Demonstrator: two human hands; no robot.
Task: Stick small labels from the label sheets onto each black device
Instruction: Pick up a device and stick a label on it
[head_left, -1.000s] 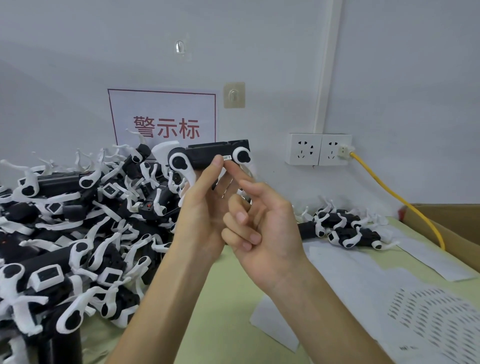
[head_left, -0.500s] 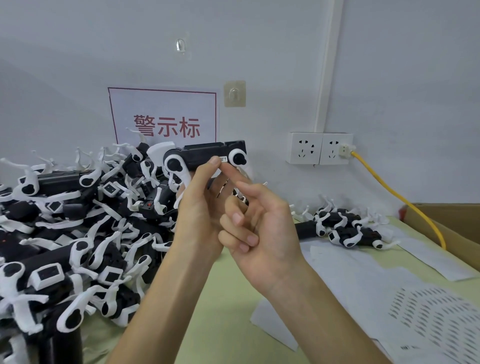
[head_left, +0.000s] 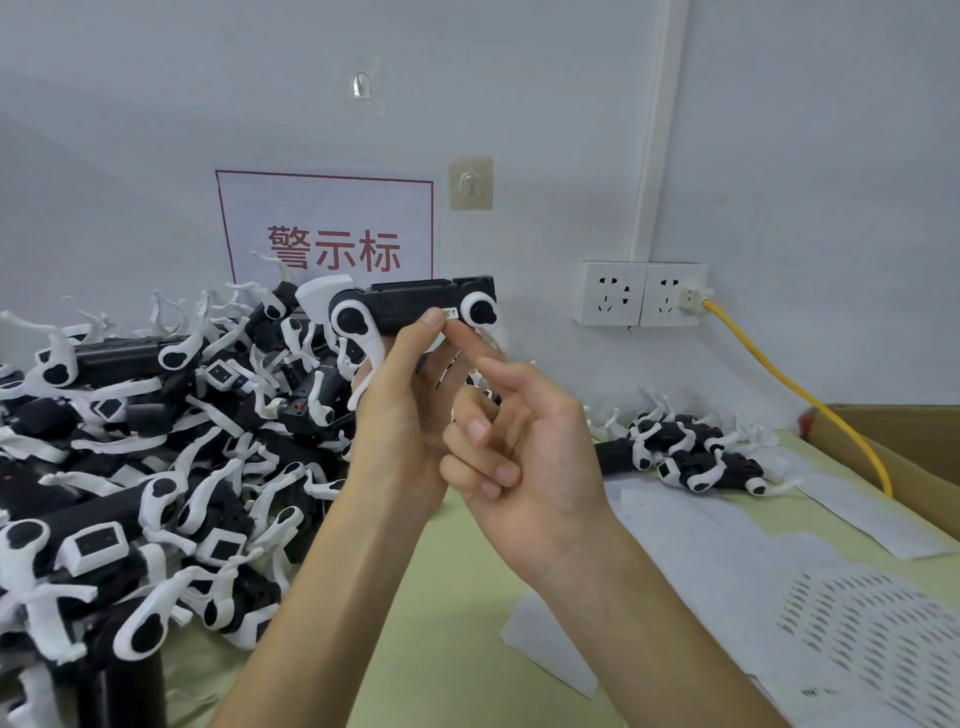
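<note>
My left hand grips a black device with white end pieces, held up in front of the wall. A small white label sits on the device's lower edge near its right end. My right hand is just right of the left; its extended index finger touches the device at the label, the other fingers curled in. A label sheet with rows of small labels lies at the lower right on the green table.
A big heap of black-and-white devices fills the left side. A smaller group of devices lies at the right by the wall. Blank backing sheets, a cardboard box, a yellow cable and wall sockets are to the right.
The held device and both hands have shifted slightly left and down; the right index finger stays at the label.
</note>
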